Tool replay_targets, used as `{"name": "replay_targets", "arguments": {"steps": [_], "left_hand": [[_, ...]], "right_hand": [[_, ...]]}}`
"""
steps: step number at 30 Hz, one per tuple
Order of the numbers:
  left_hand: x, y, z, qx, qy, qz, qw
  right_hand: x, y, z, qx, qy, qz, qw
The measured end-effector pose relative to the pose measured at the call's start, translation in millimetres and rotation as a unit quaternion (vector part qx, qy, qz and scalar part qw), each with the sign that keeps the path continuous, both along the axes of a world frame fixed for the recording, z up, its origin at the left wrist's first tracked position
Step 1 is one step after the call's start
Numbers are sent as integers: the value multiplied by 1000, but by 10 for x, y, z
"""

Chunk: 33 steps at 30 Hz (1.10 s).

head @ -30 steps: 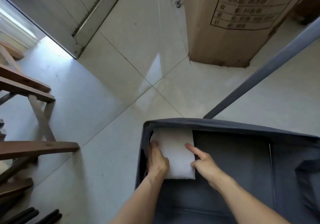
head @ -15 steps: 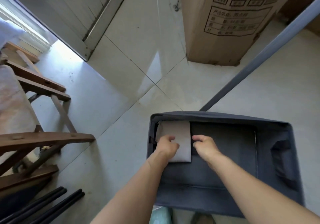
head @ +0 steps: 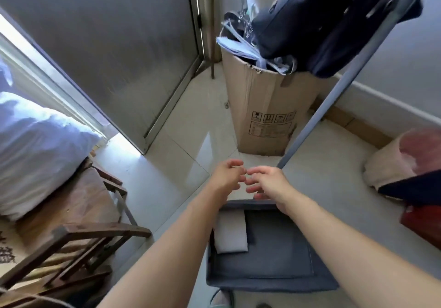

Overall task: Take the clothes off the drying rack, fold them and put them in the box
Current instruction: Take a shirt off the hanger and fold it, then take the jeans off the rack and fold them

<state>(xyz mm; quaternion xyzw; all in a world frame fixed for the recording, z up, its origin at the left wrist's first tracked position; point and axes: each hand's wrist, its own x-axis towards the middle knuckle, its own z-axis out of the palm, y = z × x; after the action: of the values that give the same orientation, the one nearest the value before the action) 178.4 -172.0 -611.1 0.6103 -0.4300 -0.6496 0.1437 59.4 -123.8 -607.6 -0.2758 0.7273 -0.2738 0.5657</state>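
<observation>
Head view: both bare hands raised over the floor just beyond the far rim of the grey fabric storage box (head: 262,281), left hand (head: 226,176) and right hand (head: 269,183) close together, fingers loosely curled, holding nothing. Folded white cloth (head: 231,232) lies in the box's far-left corner against the wall. Dark navy garment (head: 334,21) hangs at top right on the grey metal rack pole (head: 334,97), above a tall brown cardboard carton (head: 262,107).
</observation>
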Motion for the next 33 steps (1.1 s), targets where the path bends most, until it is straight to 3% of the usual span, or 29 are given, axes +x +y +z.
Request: {"name": "replay_targets", "arguments": {"steps": [9,15,22,33], "left_hand": [[6,123,2305,-140,89,-12,986],[-36,363,3489,-204,144,-25,968],[-265,595,4480,-285,185,-103,935],[-893,954,5673,-387,294,-215,847]], "right_hand": [[-71,203,2244,-164,-29,-54,985],[-51,462,3375,-257,-9,-84,963],[-241,876,4439,-332,56,-125,933],[-569,1588,5615,-453,181,-213,846]]}}
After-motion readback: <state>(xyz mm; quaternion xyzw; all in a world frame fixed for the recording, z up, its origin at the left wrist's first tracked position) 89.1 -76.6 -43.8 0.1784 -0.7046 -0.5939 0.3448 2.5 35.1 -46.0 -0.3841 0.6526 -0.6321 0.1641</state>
